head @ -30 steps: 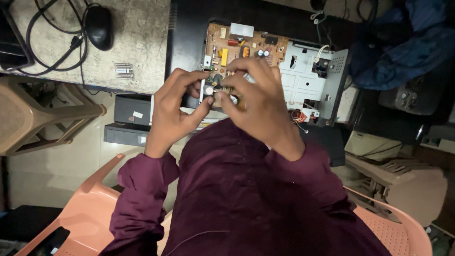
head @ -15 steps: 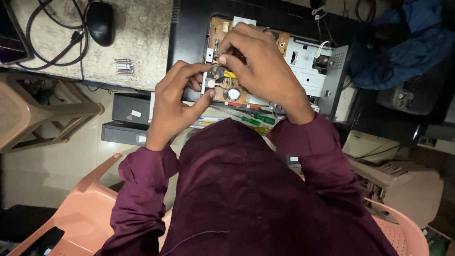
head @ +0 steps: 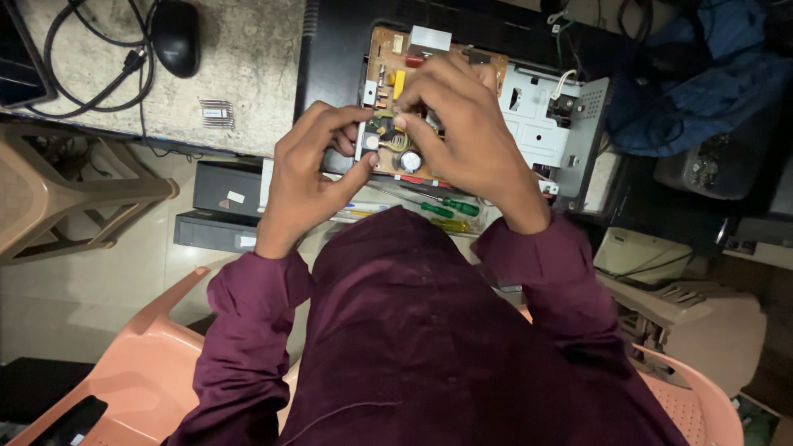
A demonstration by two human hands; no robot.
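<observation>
A tan circuit board (head: 395, 59) with small parts lies in the open back of a black flat device (head: 334, 49), beside a grey metal plate (head: 537, 111). My left hand (head: 304, 173) pinches the board's lower left edge between thumb and fingers. Curled over the middle of the board, my right hand (head: 462, 132) has its fingertips closed on a small part next to a yellow coil. The hands hide much of the board's lower half. Maroon sleeves cover both arms.
A green screwdriver (head: 448, 207) and a yellow one (head: 451, 225) lie at the device's near edge. A black mouse (head: 174, 35), cables (head: 91, 58) and a strip of staples (head: 217, 112) rest on the stone top. Black boxes (head: 227, 192) stand below. Blue cloth (head: 702, 74) lies at the right. I sit in an orange chair (head: 140, 372).
My right hand has moved up over the board and its fingers have closed on a part. The left hand stays at the board's lower left edge.
</observation>
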